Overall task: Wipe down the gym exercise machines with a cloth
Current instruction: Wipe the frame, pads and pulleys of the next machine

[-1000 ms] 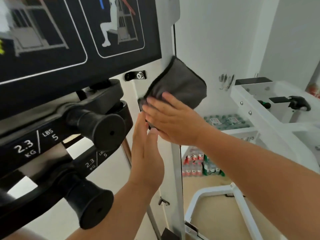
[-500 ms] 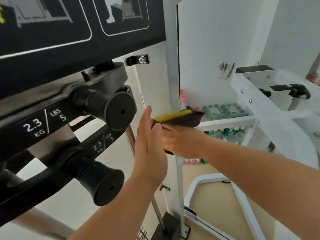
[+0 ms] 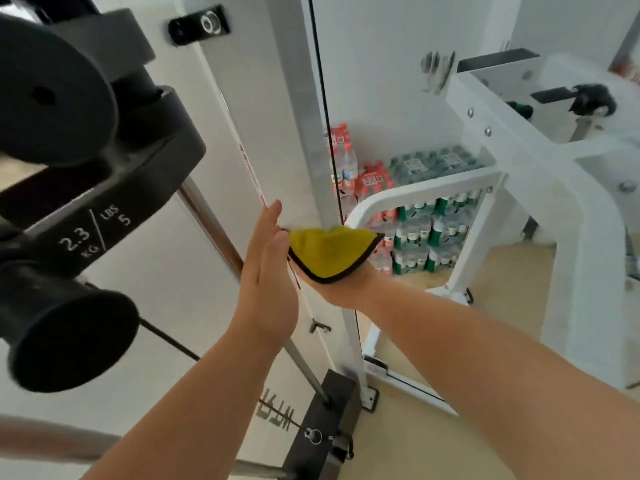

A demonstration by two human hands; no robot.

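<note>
A yellow cloth (image 3: 329,252) with a dark edge is pressed by my right hand (image 3: 337,289) against the white upright post (image 3: 304,133) of the weight machine, about halfway down it. Most of that hand is hidden under the cloth. My left hand (image 3: 268,271) is flat and open, its fingers together, laid against the white panel just left of the cloth.
Black add-on weights marked 2.3 KG / 5 LBS (image 3: 93,233) jut out at the left, close to my left arm. A chrome guide rod (image 3: 221,237) runs down behind them. Another white machine frame (image 3: 519,161) stands at the right, with packs of water bottles (image 3: 426,233) behind it.
My right hand slid the cloth down the white post from near the black placard to mid-height. The cloth turned over, its yellow side now up. My left hand followed downward.
</note>
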